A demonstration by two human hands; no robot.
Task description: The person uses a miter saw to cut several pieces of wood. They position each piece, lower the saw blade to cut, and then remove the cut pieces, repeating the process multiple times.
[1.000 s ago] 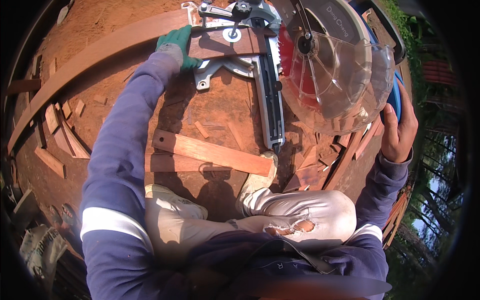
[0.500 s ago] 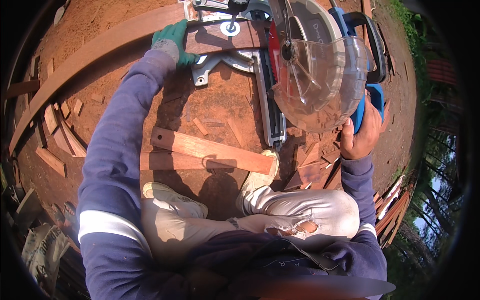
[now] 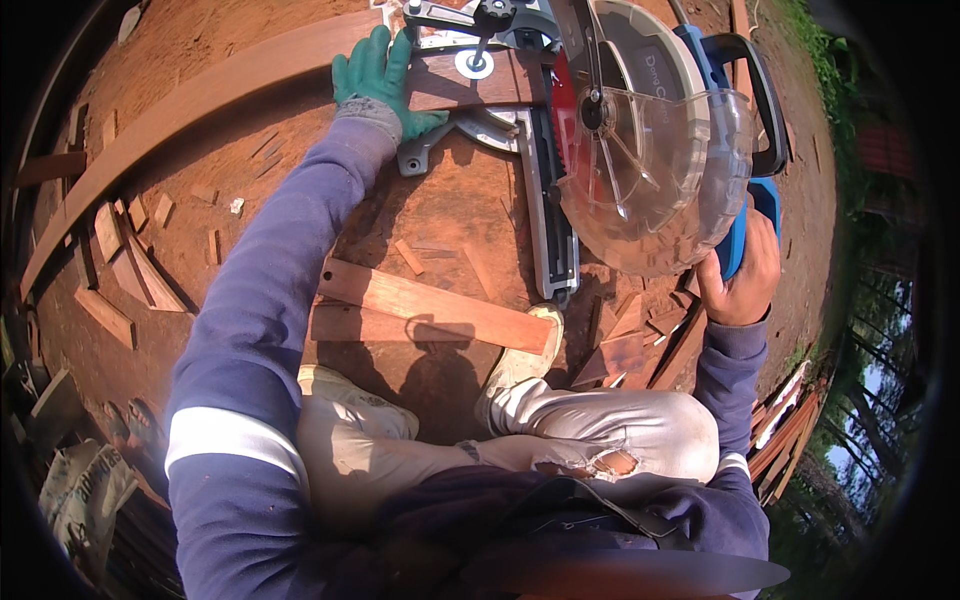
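Note:
My left hand (image 3: 382, 88), in a green glove, lies with its fingers spread on the long wooden plank (image 3: 240, 80). Its thumb points right, along the plank's near edge. That plank runs onto the base of a miter saw (image 3: 548, 220), where a clamp (image 3: 474, 64) presses down on its end. My bare right hand (image 3: 742, 268) is wrapped round the blue saw handle (image 3: 735, 240); some of its fingers are hidden behind it. Between my hands stand the saw's clear blade guard (image 3: 660, 190) and a red part beside the blade.
Two wooden boards (image 3: 430, 305) lie by my feet, one against my right shoe (image 3: 535, 345). Offcuts (image 3: 625, 345) are heaped below the saw, and more wood pieces (image 3: 130, 255) lie at left. A board stack (image 3: 795, 430) is at lower right; a sack (image 3: 85, 495) sits lower left.
My left hand has gone from gripping the plank's edge to lying with fingers spread, a little further right. My right hand keeps its hold. The whole view has shifted slightly.

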